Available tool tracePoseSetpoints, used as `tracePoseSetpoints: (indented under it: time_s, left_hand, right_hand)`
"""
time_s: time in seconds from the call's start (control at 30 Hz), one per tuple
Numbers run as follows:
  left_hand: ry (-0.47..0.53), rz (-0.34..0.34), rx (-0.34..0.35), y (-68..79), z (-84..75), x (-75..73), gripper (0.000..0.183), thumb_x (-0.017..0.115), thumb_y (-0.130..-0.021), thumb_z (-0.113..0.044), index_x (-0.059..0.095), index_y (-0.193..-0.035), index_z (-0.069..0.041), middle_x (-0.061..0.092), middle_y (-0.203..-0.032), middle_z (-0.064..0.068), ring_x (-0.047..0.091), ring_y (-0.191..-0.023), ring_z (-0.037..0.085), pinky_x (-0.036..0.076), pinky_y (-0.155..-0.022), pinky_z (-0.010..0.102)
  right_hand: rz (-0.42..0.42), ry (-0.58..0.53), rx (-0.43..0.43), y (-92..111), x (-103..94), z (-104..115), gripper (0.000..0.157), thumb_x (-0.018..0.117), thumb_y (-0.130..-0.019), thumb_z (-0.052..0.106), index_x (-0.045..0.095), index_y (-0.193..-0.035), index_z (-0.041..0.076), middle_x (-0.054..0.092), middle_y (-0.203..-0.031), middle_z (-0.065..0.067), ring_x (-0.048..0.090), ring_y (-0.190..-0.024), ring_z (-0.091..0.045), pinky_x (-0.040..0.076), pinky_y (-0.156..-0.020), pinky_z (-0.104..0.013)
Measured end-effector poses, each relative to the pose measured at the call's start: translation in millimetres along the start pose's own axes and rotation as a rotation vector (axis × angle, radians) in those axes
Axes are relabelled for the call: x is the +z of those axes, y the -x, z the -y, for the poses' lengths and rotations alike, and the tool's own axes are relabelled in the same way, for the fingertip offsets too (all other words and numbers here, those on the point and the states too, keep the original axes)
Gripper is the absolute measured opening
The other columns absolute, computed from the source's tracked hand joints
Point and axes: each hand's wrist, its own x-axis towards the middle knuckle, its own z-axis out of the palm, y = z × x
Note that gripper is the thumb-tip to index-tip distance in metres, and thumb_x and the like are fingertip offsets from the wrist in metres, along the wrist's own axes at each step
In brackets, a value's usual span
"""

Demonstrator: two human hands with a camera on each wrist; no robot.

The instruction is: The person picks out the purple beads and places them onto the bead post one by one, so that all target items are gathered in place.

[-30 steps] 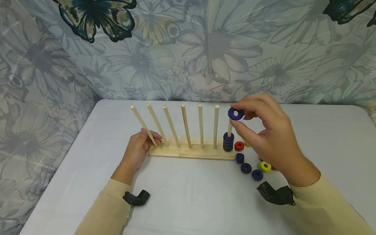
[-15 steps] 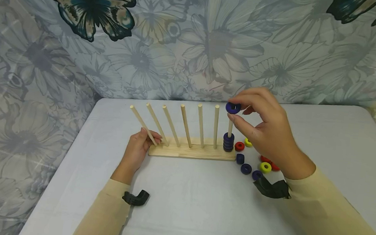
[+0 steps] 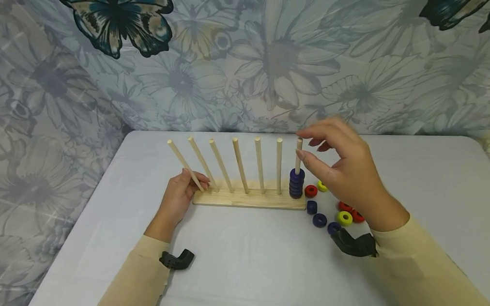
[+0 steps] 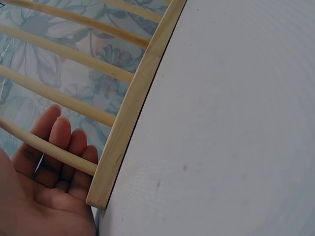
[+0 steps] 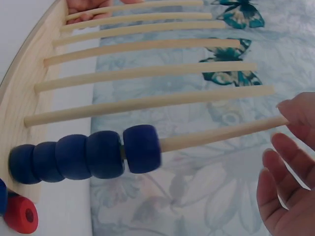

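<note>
Down the rightmost peg point(image 5: 221, 134) 1 dark blue bead point(image 5: 142, 149) has slid, free of the fingertips that pinched it above the tip. I see it right of centre in the head view, just above 4 others point(image 5: 73, 156), a thin gap between. The right hand point(image 3: 343, 164) is parted, thumb and forefinger spread near the peg's tip, holding no bead; whether they touch the wood I can't tell. The left hand point(image 3: 178, 193), left of centre, lies loosely curved behind the end peg point(image 4: 54, 151), fingers relaxed.

I judge the bead light, stiff and hard to break, perhaps slippery — its sides are smooth, rounded, faintly glossy. I'd take hold at opposite outer sides, keeping the hole clear. Pegs are slim pale dowels; grain shows on the flat wooden base point(image 3: 245, 201) — I'd steady that at its end.
</note>
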Motion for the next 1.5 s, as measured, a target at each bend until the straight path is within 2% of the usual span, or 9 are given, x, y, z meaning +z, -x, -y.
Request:
tracePoseSetpoints:
  time_s: [0.17,0.43,0.7,0.87,1.2,1.27,1.4,1.5]
  left_hand:
    - [0.007,0.003,0.008,0.6,1.5,-0.8,0.088,0.047,-0.106,-0.069,0.072,-0.106,0.015,0.071,-0.093,0.006,0.07,-0.095,0.017,0.054,-0.092,0.029]
    - [0.03,0.014,0.008,-0.2,4.7,-2.6,0.08,0.051,-0.103,-0.071,0.075,-0.105,0.005,0.071,-0.093,0.007,0.069,-0.093,0.018,0.054,-0.09,0.029]
    - [0.034,0.001,0.005,-2.4,6.0,-3.2,0.08,0.054,-0.1,-0.074,0.077,-0.103,0.002,0.072,-0.092,0.007,0.07,-0.092,0.018,0.054,-0.089,0.029]
    - [0.031,0.007,0.008,-3.2,5.9,-1.7,0.082,0.051,-0.102,-0.072,0.076,-0.105,0.006,0.071,-0.092,0.007,0.069,-0.093,0.019,0.054,-0.089,0.029]
    - [0.041,0.004,0.012,-2.1,5.9,-1.0,0.078,0.052,-0.101,-0.072,0.078,-0.102,0.001,0.071,-0.092,0.007,0.07,-0.092,0.018,0.054,-0.09,0.029]
    - [0.039,0.007,0.016,-1.5,5.8,-1.2,0.08,0.051,-0.101,-0.072,0.077,-0.103,0.003,0.071,-0.092,0.007,0.07,-0.092,0.018,0.054,-0.09,0.03]
    - [0.026,0.01,0.025,-0.2,5.4,-2.3,0.086,0.05,-0.103,-0.071,0.073,-0.105,0.012,0.071,-0.092,0.006,0.07,-0.093,0.017,0.055,-0.09,0.029]
    - [0.011,0.015,0.03,0.4,5.0,-4.1,0.091,0.048,-0.104,-0.071,0.069,-0.107,0.018,0.071,-0.092,0.006,0.07,-0.094,0.017,0.054,-0.09,0.029]
  right_hand:
    - [0.006,-0.006,0.006,6.0,-1.8,-3.3,0.035,0.083,-0.087,-0.012,0.075,-0.12,-0.005,0.072,-0.114,-0.012,0.065,-0.098,-0.024,0.052,-0.088,-0.023]
    - [0.035,0.036,0.062,25.3,-5.6,-9.8,0.034,0.084,-0.086,-0.011,0.076,-0.118,-0.003,0.073,-0.111,-0.01,0.066,-0.096,-0.021,0.052,-0.088,-0.022]
    - [0.06,0.084,0.17,48.9,-12.7,-23.1,0.035,0.086,-0.085,-0.012,0.078,-0.116,0.002,0.073,-0.11,-0.002,0.065,-0.096,-0.016,0.05,-0.088,-0.018]
    - [0.083,0.117,0.251,62.6,-19.1,-30.7,0.034,0.085,-0.086,-0.012,0.077,-0.116,0.002,0.073,-0.11,0.0,0.063,-0.097,-0.012,0.049,-0.088,-0.015]
    - [0.136,0.08,0.327,93.6,-14.1,-43.2,0.037,0.084,-0.087,-0.013,0.076,-0.119,0.003,0.073,-0.113,0.0,0.064,-0.099,-0.013,0.049,-0.089,-0.014]
    - [0.166,0.085,0.323,99.7,-9.6,-46.3,0.037,0.085,-0.087,-0.011,0.076,-0.119,0.003,0.073,-0.113,-0.001,0.064,-0.1,-0.014,0.05,-0.089,-0.015]
    - [0.233,0.091,0.313,109.3,0.2,-51.1,0.036,0.088,-0.088,-0.006,0.077,-0.119,0.007,0.073,-0.114,-0.002,0.063,-0.101,-0.018,0.056,-0.079,-0.022]
    - [0.272,0.087,0.324,115.0,5.2,-52.9,0.035,0.089,-0.088,-0.003,0.077,-0.119,0.009,0.073,-0.114,0.0,0.062,-0.099,-0.018,0.054,-0.071,-0.024]
